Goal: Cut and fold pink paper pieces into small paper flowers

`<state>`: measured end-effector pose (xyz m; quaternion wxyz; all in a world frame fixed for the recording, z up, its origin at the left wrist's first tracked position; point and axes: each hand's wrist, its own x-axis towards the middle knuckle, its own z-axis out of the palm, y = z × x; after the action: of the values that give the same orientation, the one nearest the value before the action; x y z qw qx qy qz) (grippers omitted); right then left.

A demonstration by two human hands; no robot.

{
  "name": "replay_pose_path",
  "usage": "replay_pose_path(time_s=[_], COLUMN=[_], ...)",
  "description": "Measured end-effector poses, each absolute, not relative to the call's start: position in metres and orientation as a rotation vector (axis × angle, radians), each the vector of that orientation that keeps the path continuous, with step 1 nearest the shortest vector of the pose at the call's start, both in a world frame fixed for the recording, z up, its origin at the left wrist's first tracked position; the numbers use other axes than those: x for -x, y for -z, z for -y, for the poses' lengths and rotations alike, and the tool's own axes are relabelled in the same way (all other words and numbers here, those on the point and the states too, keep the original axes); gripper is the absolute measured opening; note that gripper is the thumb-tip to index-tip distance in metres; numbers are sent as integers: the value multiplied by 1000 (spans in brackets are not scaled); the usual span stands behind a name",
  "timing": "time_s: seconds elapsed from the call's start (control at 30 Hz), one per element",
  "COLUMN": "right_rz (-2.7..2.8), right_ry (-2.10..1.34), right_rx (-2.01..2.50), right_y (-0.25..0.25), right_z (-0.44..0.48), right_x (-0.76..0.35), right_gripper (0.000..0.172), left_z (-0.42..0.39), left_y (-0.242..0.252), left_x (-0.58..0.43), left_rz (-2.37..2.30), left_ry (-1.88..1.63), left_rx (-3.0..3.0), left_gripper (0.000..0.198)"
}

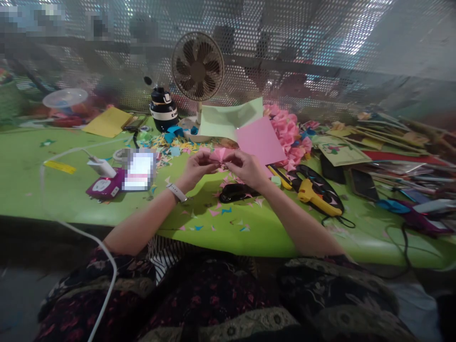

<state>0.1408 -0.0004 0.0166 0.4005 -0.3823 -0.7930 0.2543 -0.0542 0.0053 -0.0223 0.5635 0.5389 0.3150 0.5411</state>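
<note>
left hand [197, 167]: pinched the pink folded paper [220, 156] from the left
right hand [245, 167]: pinched its right edge
paper: held between both hands, above the green table [53, 190]
nearby: yellow glue gun [315, 194]

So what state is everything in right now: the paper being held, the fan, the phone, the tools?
folded pink paper: pinched between both hands, above the table
left hand: shut on the paper
right hand: shut on the paper
fan: upright, blades look still
phone: lying flat, screen lit
yellow tool: lying on its side, untouched
pink sheet: flat, unfolded
green sheet: curled, standing by the fan
</note>
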Motion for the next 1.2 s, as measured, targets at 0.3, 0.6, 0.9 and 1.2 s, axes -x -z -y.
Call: replay_pose_path(time_s=[0.3, 0.6, 0.9, 1.2], right_rz=[1982, 1986, 1978, 1960], right_ry=[-757, -730, -765, -742], right_rx=[950, 947, 921, 936], right_y=[-22, -16, -15, -17], right_z=[5, 2, 2, 2], right_x=[-138, -137, -137, -138], right_gripper=[14, 15, 12, 13], left_z=[-5, -6, -5, -4], left_y=[22, 24, 23, 22], left_x=[53, 52, 51, 51], left_rz=[-746, -741, -741, -724], left_ry=[-1284, -1332, -1338, -1343], left_rx=[-1260, -1323, -1337, -1305], left_gripper=[37, 34, 36, 35])
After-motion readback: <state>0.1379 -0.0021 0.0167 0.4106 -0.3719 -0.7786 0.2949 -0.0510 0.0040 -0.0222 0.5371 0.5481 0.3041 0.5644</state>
